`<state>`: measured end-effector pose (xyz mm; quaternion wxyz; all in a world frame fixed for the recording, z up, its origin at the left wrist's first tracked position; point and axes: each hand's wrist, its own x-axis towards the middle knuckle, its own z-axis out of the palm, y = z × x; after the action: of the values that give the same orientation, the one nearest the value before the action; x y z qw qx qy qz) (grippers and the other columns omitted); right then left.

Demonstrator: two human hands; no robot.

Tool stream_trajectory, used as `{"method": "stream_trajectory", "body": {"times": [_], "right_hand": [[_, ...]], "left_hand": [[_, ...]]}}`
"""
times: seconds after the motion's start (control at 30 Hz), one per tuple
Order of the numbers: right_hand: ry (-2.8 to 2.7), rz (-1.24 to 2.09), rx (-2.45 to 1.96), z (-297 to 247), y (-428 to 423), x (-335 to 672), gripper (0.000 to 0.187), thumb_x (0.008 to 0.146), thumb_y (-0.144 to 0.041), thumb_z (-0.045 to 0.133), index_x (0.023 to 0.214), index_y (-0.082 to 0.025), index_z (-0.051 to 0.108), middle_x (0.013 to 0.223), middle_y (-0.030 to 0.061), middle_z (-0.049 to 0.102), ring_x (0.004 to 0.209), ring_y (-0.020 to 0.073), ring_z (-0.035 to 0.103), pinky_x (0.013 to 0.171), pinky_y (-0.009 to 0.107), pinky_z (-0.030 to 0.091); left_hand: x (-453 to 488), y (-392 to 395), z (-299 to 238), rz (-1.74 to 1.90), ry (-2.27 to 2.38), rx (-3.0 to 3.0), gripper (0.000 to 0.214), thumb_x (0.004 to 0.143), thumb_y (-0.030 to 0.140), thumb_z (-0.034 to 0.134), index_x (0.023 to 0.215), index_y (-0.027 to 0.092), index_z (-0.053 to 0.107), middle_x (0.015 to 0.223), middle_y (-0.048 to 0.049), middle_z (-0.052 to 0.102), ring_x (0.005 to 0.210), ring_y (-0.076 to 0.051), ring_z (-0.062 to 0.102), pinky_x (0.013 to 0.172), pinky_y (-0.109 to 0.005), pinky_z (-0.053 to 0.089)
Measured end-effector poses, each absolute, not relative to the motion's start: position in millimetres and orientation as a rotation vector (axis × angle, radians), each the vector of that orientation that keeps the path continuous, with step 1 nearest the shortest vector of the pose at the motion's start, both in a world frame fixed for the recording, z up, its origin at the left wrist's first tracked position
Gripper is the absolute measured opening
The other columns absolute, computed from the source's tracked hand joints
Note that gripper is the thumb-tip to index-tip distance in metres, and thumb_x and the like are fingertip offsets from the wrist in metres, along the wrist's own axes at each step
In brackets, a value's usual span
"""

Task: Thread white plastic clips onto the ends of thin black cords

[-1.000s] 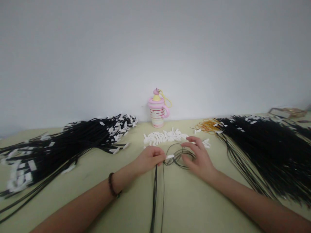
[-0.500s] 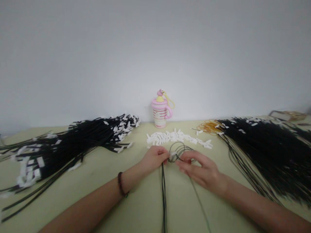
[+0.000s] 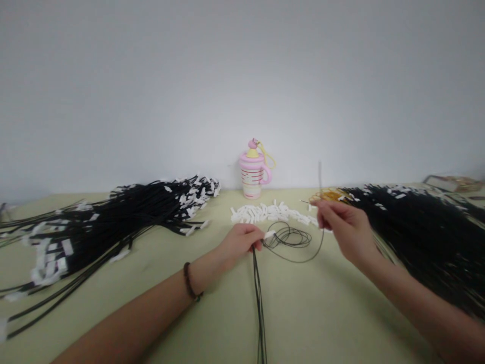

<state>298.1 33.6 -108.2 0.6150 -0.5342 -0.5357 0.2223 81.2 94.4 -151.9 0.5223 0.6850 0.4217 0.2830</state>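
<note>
My left hand rests on the table, its fingers pinched on a thin black cord next to a small white clip. The cord runs from the pinch toward me and also coils in loops just right of the hand. My right hand is raised above the table to the right, fingers pinched on the cord's free end, which sticks upward from the fingers.
A row of loose white clips lies behind the hands. A pink lidded cup stands by the wall. Big bundles of black cords lie at left and right. Orange rubber bands sit near the right bundle.
My right hand has lifted from the coil and moved up and right, pulling the cord's end out of the loops. The left hand has kept its pinch in place.
</note>
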Motion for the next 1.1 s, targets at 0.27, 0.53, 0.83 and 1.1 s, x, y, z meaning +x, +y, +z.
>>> {"method": "stream_trajectory", "body": {"times": [0.27, 0.53, 0.83, 1.1], "right_hand": [[-1.676, 0.588, -1.41, -157, 19, 260, 0.025, 0.077, -0.029, 0.044, 0.063, -0.01, 0.051, 0.052, -0.0016, 0.043, 0.047, 0.0037, 0.039, 0.045, 0.014, 0.031], [-2.011, 0.315, -1.37, -162, 9, 263, 0.018, 0.072, -0.013, 0.039, 0.055, -0.011, 0.045, 0.05, -0.0023, 0.042, 0.048, 0.0029, 0.038, 0.048, 0.014, 0.025], [-2.013, 0.297, -1.428, -164, 9, 264, 0.02, 0.072, -0.014, 0.04, 0.053, -0.011, 0.043, 0.048, -0.0028, 0.039, 0.047, 0.003, 0.036, 0.048, 0.014, 0.023], [-2.001, 0.283, -1.402, -163, 9, 264, 0.021, 0.073, -0.015, 0.039, 0.053, -0.011, 0.042, 0.048, -0.0029, 0.039, 0.047, 0.0026, 0.036, 0.048, 0.014, 0.024]], "left_hand": [[76, 105, -155, 0.774, 0.993, 1.417, 0.021, 0.066, 0.033, 0.052, 0.065, 0.013, 0.057, 0.053, 0.0006, 0.049, 0.051, -0.009, 0.042, 0.05, -0.02, 0.029], [76, 105, -155, 0.794, 1.0, 1.39, 0.021, 0.067, 0.033, 0.053, 0.064, 0.013, 0.057, 0.052, 0.0015, 0.048, 0.05, -0.008, 0.041, 0.05, -0.02, 0.03], [76, 105, -156, 0.797, 1.014, 1.43, 0.022, 0.068, 0.035, 0.053, 0.06, 0.014, 0.053, 0.052, 0.0018, 0.048, 0.049, -0.008, 0.041, 0.049, -0.02, 0.029], [75, 106, -158, 0.793, 1.024, 1.485, 0.025, 0.068, 0.037, 0.052, 0.061, 0.013, 0.056, 0.053, 0.0009, 0.048, 0.05, -0.008, 0.041, 0.049, -0.02, 0.029]]}}
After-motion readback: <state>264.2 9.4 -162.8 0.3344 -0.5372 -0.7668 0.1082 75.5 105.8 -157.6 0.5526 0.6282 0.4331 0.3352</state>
